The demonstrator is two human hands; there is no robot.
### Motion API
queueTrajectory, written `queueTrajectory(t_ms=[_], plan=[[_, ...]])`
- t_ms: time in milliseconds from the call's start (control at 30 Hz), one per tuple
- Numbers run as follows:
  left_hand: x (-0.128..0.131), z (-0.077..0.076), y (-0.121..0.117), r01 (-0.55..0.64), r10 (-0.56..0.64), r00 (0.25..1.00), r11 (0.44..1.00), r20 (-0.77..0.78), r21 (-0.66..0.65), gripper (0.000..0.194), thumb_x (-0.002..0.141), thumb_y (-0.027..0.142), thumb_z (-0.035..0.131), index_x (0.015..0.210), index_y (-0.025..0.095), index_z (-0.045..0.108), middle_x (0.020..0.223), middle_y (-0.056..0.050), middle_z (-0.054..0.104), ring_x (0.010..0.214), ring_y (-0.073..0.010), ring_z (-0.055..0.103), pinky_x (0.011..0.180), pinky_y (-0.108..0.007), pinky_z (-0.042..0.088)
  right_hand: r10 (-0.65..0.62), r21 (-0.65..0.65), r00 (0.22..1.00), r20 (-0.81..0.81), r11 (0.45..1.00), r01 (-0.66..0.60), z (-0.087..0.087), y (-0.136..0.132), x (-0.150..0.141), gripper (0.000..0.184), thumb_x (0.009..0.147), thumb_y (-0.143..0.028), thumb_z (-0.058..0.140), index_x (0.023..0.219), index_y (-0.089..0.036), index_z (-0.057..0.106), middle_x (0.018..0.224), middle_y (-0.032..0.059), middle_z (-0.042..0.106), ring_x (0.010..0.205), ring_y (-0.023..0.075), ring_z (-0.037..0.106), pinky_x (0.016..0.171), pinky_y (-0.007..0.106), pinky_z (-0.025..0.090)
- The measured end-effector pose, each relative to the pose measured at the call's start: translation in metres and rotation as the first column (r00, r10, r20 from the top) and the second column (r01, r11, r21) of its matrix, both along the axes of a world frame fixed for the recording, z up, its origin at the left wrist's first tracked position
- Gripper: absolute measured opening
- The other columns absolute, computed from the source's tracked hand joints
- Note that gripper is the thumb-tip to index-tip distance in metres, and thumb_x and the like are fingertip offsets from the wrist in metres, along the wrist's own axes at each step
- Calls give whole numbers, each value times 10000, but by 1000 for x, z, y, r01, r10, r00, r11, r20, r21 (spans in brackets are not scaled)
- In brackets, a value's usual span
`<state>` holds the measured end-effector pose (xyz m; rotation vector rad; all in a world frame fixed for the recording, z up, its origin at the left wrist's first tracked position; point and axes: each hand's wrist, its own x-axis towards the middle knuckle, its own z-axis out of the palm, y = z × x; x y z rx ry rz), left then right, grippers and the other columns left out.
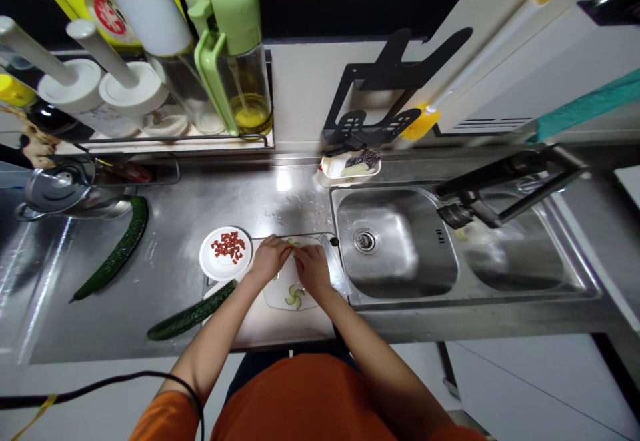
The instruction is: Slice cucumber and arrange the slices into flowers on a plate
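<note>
My left hand (270,258) and my right hand (312,270) meet at the far edge of a white rectangular plate (275,296). The fingertips of both are closed on pale green cucumber slices (294,244), though the fingers partly hide them. Nearer me on the same plate, several cut slices (294,297) lie in a curved pinwheel shape. Left of my left hand stands a round white plate (210,264) with chopped red pieces on it. A whole cucumber (187,318) lies beside my left forearm, its end close to the round plate.
Another cucumber (120,251) lies farther left, near a lidded pot (60,188). To the right is a double steel sink (400,281) with a black faucet (480,188). A rack (200,140) holds jars and a green-topped oil bottle (225,41). A black cable (110,380) crosses the lower left.
</note>
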<state>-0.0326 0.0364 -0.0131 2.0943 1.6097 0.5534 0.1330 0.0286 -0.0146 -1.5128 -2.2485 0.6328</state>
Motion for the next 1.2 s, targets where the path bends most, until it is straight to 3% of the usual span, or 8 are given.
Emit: queueTrajectory(t_ms=[200,433,533,633,700,833,1200], plan=[[-5,5,-4,-14,13,998,1000,56,4,196,883,245,512,970,200,681,884,-63,683,857,-179,577,803,-331,465,-9,-20,999,-47,1000,8,6,1,3,320,852,-147,480,1108,-189,666,918,96,618,910,233,443,815,372,401],[-39,18,-33,-217,214,971,976,107,20,220,877,275,508,978,189,683,922,-67,699,878,-178,606,827,-317,477,0,-5,997,-72,1000,0,14,-5,10,304,838,-126,486,1072,-166,676,928,101,614,915,231,453,825,371,406],[-64,21,-54,-371,371,926,928,68,-16,214,861,290,511,928,196,692,912,-58,702,873,-176,614,808,-291,476,26,1,996,-86,1000,-26,16,-12,10,277,839,-129,489,1038,-156,680,915,101,618,903,229,452,821,369,406],[-87,22,-71,-549,548,836,831,-38,-87,193,819,303,538,888,208,692,892,-44,705,825,-174,623,776,-273,468,44,6,994,-99,999,-44,18,-20,6,263,842,-137,491,1022,-160,681,912,99,624,904,232,449,813,372,405],[-97,23,-79,-609,598,793,783,-118,-126,198,814,310,521,857,214,688,856,-36,702,782,-169,623,751,-263,457,57,2,993,-103,998,-57,18,-25,3,256,843,-140,493,1013,-169,682,909,96,628,909,234,449,804,370,406],[-104,26,-83,-651,626,757,744,-187,-151,231,820,342,488,812,211,678,789,-28,687,726,-156,609,708,-245,433,94,1,990,-108,996,-94,15,-35,-3,246,843,-141,501,1002,-183,683,899,80,631,899,231,451,830,381,403],[-96,23,-70,-713,692,701,669,-171,-211,228,800,363,521,803,229,705,794,-36,693,696,-145,595,653,-227,398,119,8,987,-110,993,-119,17,-44,-7,230,855,-150,496,983,-194,682,874,70,635,882,226,455,812,382,412]])
